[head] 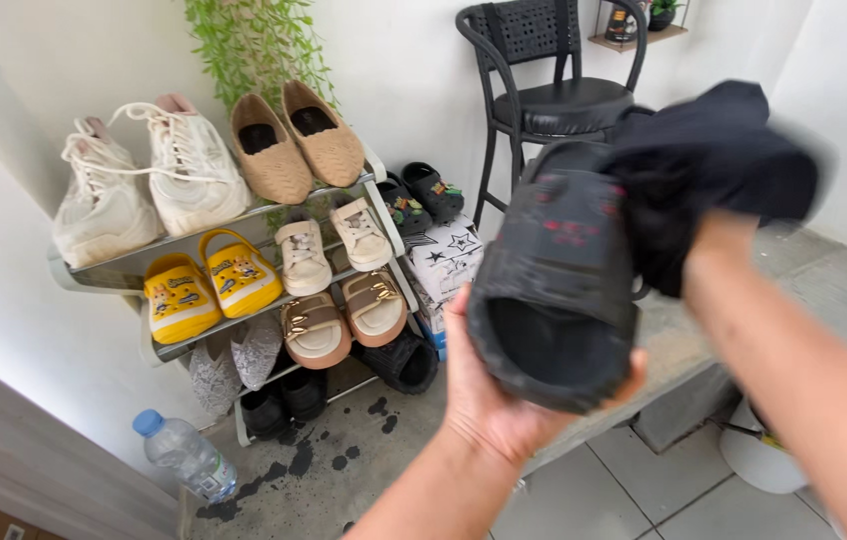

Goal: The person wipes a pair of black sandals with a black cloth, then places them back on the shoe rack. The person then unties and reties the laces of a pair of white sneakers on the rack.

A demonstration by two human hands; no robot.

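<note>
My left hand (489, 395) holds a black slide sandal (556, 290) from below, toe end toward me, raised in front of the shoe rack. My right hand is hidden inside a dark cloth (714, 170) that it grips and presses against the sandal's upper right side; only the wrist and forearm (734, 260) show. The cloth is blurred.
A tilted metal shoe rack (244, 225) on the left holds white sneakers, tan flats, yellow clogs and beige sandals. A plastic water bottle (186, 455) lies on the wet floor below. A black chair (554, 90) stands behind, with small black clogs and a patterned box beside the rack.
</note>
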